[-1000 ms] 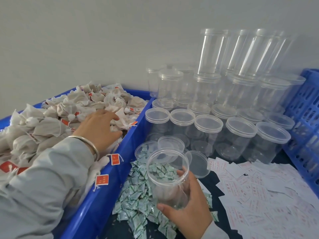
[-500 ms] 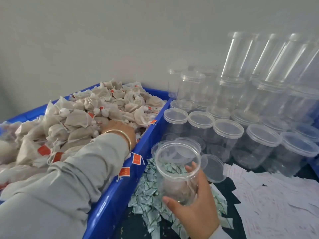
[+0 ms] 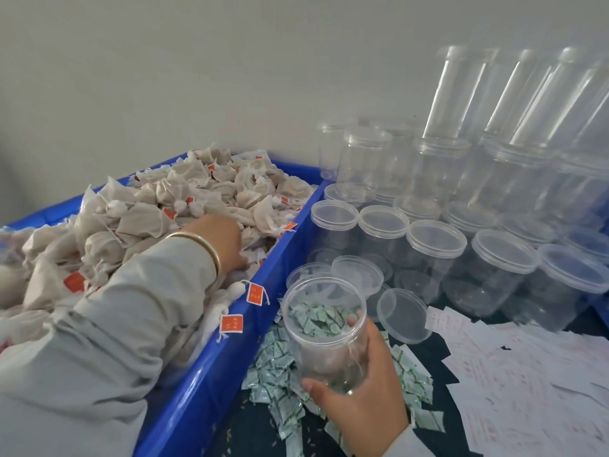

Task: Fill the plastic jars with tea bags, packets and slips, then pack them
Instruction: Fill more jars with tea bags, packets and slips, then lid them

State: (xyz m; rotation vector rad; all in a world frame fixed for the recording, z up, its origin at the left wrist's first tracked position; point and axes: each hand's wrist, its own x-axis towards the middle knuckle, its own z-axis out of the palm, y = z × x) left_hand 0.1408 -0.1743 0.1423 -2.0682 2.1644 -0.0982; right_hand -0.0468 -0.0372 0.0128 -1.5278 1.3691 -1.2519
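My right hand (image 3: 362, 397) grips a clear open plastic jar (image 3: 326, 331) from below, held tilted above a heap of small green-and-white packets (image 3: 276, 367). My left hand (image 3: 224, 242), with a gold bangle at the wrist, is dug into the pile of beige tea bags (image 3: 158, 212) with red tags inside the blue bin (image 3: 230, 354). Its fingers are buried among the bags, so their hold is hidden. White slips with red print (image 3: 514, 384) lie spread at the right. A loose lid (image 3: 403, 316) lies just right of the held jar.
Rows of lidded clear jars (image 3: 435, 245) stand behind the packets, with more stacked and tall jar tubes (image 3: 461, 94) leaning against the grey wall. Two open jars (image 3: 356, 272) sit right behind the held one. Red tags hang over the bin's rim.
My left hand has pushed deeper into the tea bags, toward the bin's right wall. The right hand keeps holding the jar in about the same spot. The view has shifted slightly.
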